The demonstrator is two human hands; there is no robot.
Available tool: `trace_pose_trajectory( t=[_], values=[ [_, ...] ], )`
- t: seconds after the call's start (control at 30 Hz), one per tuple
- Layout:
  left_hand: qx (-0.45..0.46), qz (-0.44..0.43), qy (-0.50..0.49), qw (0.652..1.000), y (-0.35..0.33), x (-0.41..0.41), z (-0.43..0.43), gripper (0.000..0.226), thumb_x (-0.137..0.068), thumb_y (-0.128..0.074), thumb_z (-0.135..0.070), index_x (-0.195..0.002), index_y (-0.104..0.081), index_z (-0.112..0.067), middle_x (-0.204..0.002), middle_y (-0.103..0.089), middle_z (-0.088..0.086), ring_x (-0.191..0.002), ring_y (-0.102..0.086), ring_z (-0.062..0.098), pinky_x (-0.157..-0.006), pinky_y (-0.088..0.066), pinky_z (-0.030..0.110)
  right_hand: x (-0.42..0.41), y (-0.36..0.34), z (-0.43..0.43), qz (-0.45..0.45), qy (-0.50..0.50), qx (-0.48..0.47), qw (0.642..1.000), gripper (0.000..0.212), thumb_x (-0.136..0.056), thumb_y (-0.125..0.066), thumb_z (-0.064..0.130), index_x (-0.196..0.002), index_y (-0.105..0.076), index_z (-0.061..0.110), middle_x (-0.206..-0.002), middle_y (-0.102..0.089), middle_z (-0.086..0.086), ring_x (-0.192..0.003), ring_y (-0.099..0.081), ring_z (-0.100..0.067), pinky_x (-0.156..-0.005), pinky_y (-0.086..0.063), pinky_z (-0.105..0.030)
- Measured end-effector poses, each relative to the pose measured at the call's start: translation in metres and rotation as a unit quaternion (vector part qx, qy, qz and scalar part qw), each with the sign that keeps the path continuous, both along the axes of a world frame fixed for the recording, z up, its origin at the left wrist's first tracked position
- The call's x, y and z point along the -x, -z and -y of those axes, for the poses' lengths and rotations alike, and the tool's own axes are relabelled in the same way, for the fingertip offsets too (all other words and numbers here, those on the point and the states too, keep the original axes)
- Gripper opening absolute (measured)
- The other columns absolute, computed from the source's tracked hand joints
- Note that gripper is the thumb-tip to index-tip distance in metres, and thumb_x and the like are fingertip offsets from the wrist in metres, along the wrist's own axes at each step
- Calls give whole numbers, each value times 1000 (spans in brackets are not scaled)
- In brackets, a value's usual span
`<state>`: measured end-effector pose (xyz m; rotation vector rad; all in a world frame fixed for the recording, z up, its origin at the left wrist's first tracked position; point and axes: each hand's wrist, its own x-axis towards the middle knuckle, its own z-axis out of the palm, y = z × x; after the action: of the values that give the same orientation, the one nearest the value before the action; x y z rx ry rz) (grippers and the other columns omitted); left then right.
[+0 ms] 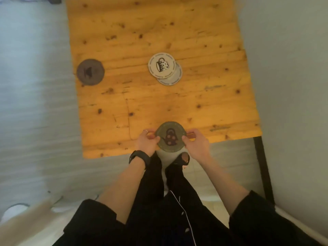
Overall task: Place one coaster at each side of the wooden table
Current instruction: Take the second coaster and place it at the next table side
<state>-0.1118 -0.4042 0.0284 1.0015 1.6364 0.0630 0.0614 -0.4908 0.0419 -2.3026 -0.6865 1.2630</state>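
1. Head view, the hold: both hands pinch one olive-green coaster (170, 136) with a teapot print. The left hand (146, 141) has its left rim and the right hand (195, 143) its right rim, fingers narrowed onto the edge.

2. Head view, where it is: the coaster sits over the near edge of the wooden desk (159, 96), and part of it seems to overhang that edge. Whether it already rests on the wood or hovers just above cannot be told.

3. Head view, the other coasters: a dark grey coaster (90, 72) lies at the desk's left edge. A white coaster (161, 65) with a mug print lies near the middle, overlapping a pale grey coaster (173, 78) beneath it. By my reading, the left side is served and the near side is in hand; the far and right sides await the two stacked pieces.

4. Doing this step well, as I judge it: nudge the green coaster a little inward so its whole disc is on wood, since an overhanging rim could tip off onto the floor. Keep it about midway along the near edge, mirroring the dark grey one's placing.

5. Lay it flat, then let go with both hands together so it does not skid.
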Motion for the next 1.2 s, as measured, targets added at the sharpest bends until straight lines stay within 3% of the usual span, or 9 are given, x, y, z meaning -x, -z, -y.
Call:
trace_pose_trajectory(
  t=[0.1, 0.23, 0.37, 0.47, 0.6, 0.77, 1.03, 1.2],
  values=[
    [10, -4, -23, 1000, 10, -11, 4, 23, -87, -71, -22, -109, -62, -21, -96, -69, 0, -94, -66, 20, -88, -55, 39, -15, 14, -9, 10, -15, 26, 1000, 15, -97, -63, 32, -110, -61, 25, -93, -63, 13, -93, -65, -16, -86, -52, -33],
    [0, -37, -44, 998, 23, -20, 2, 25, -87, -72, -25, -110, -66, -16, -100, -68, -2, -97, -63, 17, -84, -51, 31, -26, 29, -20, 46, -45, 38, 997, 23, -98, -62, 30, -117, -64, 17, -97, -61, 11, -89, -53, -8, -74, -34, -20],
    [-8, -63, -55, 996, 32, -27, 0, 25, -87, -72, -28, -109, -68, -20, -101, -69, -5, -94, -62, 14, -76, -47, 28, -30, 40, -29, 57, -62, 46, 995, 20, -97, -64, 32, -113, -63, 20, -93, -63, 12, -83, -56, -10, -59, -36, -16],
    [-11, -75, -62, 995, 34, -31, 0, 24, -87, -71, -29, -110, -68, -22, -98, -68, -8, -89, -61, 12, -68, -43, 24, -31, 45, -30, 65, -61, 52, 995, 19, -97, -64, 32, -111, -63, 20, -93, -63, 12, -82, -57, -9, -60, -37, -20],
    [-20, -78, -64, 995, 33, -33, 2, 22, -87, -70, -31, -108, -68, -25, -97, -68, -11, -86, -61, 10, -57, -39, 20, -32, 50, -28, 68, -46, 45, 996, 13, -96, -64, 32, -105, -61, 23, -87, -62, 15, -70, -53, 2, -61, -37, -16],
    [-32, -75, -53, 995, 32, -34, 3, 19, -86, -70, -35, -105, -68, -30, -98, -69, -13, -86, -63, 9, -62, -45, 25, -29, 54, -23, 73, -4, 19, 997, 13, -95, -67, 30, -103, -63, 21, -83, -63, 16, -83, -62, -10, -83, -50, -30],
    [-56, -72, -41, 995, 37, -35, 4, 12, -88, -68, -33, -99, -65, -33, -96, -71, -14, -82, -64, 6, -73, -54, 31, -25, 53, -23, 98, -13, 4, 995, 14, -96, -65, 28, -106, -63, 19, -86, -65, 10, -78, -60, -12, -72, -43, -25],
    [-99, -98, 7, 990, 42, -35, 7, 9, -87, -65, -39, -93, -60, -38, -87, -67, -18, -86, -66, 11, -86, -55, 46, -25, 56, -26, 119, -40, 13, 992, 13, -95, -66, 29, -104, -61, 20, -84, -65, 10, -80, -64, -16, -72, -46, -28]
  ],
)
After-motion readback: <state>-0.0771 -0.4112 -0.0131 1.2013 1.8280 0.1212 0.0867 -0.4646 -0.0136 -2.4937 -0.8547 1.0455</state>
